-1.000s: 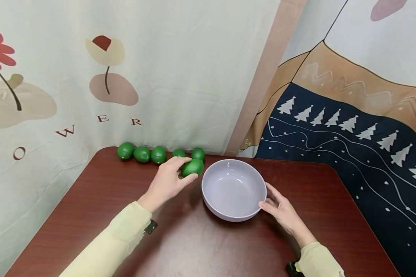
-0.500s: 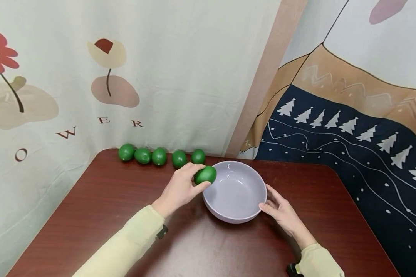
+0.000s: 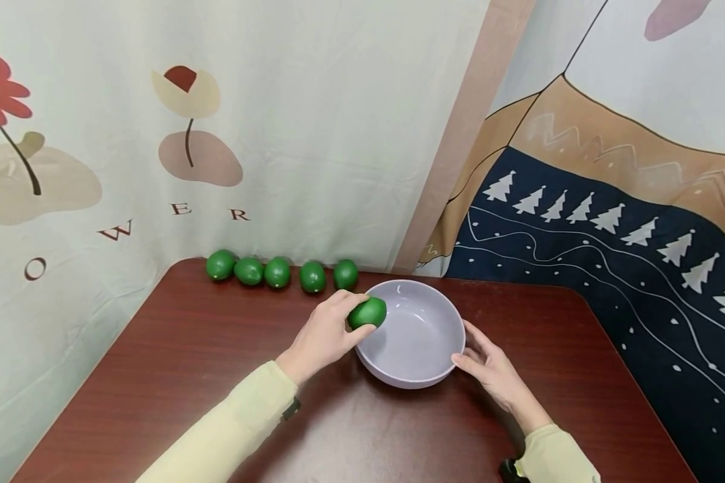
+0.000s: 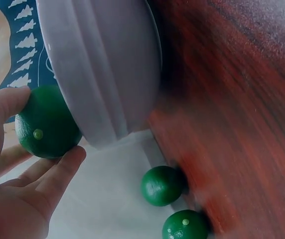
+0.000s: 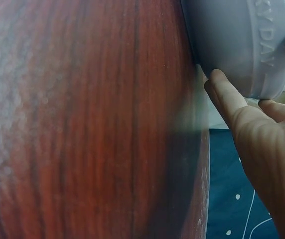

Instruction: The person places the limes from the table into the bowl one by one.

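Note:
A green lime (image 3: 368,312) is pinched between the thumb and fingers of my left hand (image 3: 325,335), over the left rim of a pale lilac bowl (image 3: 417,335). In the left wrist view the lime (image 4: 48,122) sits at the bowl's outer edge (image 4: 102,74), its pale stem end showing. My right hand (image 3: 492,369) grips the bowl's right side, thumb at the rim. Beneath the bowl's side, in the right wrist view, the fingers of that hand (image 5: 262,134) spread against its wall. No fruit shows in the visible part of the bowl.
Several more limes (image 3: 277,273) stand in a row along the back edge of the dark red wooden table (image 3: 175,355). Behind them hangs a pale curtain (image 3: 314,147) with flower prints. A navy cloth with white trees (image 3: 580,248) hangs at the right.
My left hand has carried the lime right and slightly nearer, from beside the row to over the bowl's left rim. The right hand and the bowl have stayed nearly still.

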`<state>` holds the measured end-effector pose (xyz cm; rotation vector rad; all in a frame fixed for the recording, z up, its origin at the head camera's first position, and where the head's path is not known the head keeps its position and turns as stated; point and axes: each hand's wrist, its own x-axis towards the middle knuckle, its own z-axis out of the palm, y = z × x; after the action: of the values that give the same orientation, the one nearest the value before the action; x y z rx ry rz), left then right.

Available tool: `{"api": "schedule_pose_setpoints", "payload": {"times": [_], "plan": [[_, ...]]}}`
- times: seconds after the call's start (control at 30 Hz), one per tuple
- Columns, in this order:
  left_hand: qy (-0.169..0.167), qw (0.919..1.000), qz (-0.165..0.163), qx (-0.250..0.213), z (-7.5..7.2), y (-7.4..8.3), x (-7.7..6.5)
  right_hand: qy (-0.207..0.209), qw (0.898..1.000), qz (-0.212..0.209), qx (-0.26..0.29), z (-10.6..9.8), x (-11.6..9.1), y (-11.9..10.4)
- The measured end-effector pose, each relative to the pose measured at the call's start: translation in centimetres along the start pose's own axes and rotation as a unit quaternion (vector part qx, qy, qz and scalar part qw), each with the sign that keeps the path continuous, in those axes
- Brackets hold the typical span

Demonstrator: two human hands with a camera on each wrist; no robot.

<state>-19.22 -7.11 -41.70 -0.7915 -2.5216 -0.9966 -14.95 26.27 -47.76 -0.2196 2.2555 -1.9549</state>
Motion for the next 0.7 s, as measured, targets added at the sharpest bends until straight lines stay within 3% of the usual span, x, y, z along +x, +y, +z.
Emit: {"api": "schedule_pose_setpoints", "payload": {"times": [0.7], "plan": [[-0.031, 0.9983, 0.043, 0.024, 1.4, 0.4, -0.1, 0.002, 1.000, -0.003, 0.007, 0.1, 0.1, 0.2]]}}
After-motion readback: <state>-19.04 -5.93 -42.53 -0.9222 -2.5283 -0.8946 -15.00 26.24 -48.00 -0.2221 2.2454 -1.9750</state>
